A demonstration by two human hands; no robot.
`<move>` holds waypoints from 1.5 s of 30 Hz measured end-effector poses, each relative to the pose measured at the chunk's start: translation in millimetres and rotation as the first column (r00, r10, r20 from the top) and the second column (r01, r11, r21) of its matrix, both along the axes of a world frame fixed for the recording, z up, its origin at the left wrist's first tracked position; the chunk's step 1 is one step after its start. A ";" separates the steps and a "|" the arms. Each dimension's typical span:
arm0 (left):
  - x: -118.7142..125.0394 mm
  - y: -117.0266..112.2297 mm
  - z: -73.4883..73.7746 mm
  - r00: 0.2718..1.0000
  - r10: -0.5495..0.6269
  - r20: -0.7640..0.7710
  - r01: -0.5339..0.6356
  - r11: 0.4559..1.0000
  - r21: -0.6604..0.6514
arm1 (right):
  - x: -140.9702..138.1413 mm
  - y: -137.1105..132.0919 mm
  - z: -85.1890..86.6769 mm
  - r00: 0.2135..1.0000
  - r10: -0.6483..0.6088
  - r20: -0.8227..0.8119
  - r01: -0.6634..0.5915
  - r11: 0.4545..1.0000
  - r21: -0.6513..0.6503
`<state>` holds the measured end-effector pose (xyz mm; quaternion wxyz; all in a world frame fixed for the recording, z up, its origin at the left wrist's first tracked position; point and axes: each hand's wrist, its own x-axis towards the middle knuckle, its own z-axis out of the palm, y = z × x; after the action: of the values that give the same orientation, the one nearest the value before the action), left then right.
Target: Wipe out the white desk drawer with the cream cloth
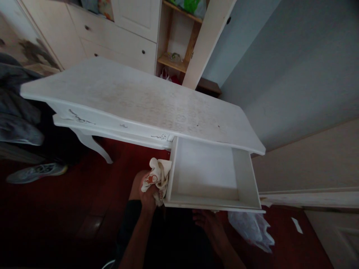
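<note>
A white drawer [215, 206] is pulled out from the right side of a white table [134, 93] with a curved edge, and its pale bottom panel shows. My left hand [149, 197] is closed around a crumpled cream cloth [157, 177] with an orange-brown print. That cloth presses against the outer left side of the drawer. Just below the drawer's front panel is my right hand [206, 221], dimly lit, with its fingers loosely apart and no object visible in it. Whether its fingertips touch the drawer's underside, I cannot tell.
Dark smudges mark the tabletop. On the red floor lie a white plastic bag [251, 228] at right and a shoe [37, 172] at left. Dark clothes [18, 108] hang at the left edge. Behind stand a white cabinet [123, 41] and an open door [210, 41].
</note>
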<state>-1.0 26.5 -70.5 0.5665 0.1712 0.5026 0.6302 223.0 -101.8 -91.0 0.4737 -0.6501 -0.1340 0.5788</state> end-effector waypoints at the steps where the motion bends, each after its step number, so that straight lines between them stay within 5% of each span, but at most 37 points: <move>1: 4.3 -5.4 -2.5 0.997 0.072 0.017 -0.071 0.997 -0.034 | 0.7 0.0 1.7 1.000 -0.005 0.005 0.005 1.000 0.006; 6: 7.3 -37.4 6.2 0.929 0.370 0.024 -0.365 0.923 -0.126 | 4.4 -2.3 9.1 1.000 -0.010 0.003 0.010 1.000 0.013; 13: -22.2 -68.8 36.0 0.912 0.410 0.024 -0.380 0.864 -0.329 | 10.6 -8.2 -3.8 0.998 -0.062 -0.006 0.062 0.996 0.063; 19: 7.8 -89.7 46.6 0.919 0.373 0.130 -0.290 0.860 -0.419 | -7.3 -9.9 4.7 0.997 -0.039 -0.068 0.043 0.997 0.067; 24: 43.2 -121.3 49.5 0.974 0.184 0.129 -0.133 0.935 -0.330 | -52.2 -17.0 25.3 0.956 0.161 -0.245 -0.096 0.962 0.255; 29: 68.6 -139.1 47.5 0.994 0.030 0.102 0.002 0.956 -0.295 | -66.7 -16.7 44.5 0.899 0.239 -0.367 -0.082 0.915 0.395; 35: 82.0 -138.8 42.3 0.978 -0.188 0.092 0.201 0.965 -0.168 | -52.9 -15.2 53.6 0.943 -0.010 -0.333 0.117 0.946 0.303; 38: 84.8 -140.0 41.8 0.951 -0.287 0.112 0.301 0.943 -0.141 | -49.8 -20.8 52.7 0.938 -0.131 -0.321 0.237 0.918 0.317; 45: 72.3 -139.4 35.5 0.809 -0.584 0.072 0.587 0.807 -0.059 | 4.3 -52.1 43.2 0.883 -0.395 -0.254 0.463 0.822 0.331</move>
<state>71.2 -112.9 -35.0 0.7518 0.2794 0.4354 0.4088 227.3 -153.9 -47.9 0.7193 -0.5053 -0.0518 0.4738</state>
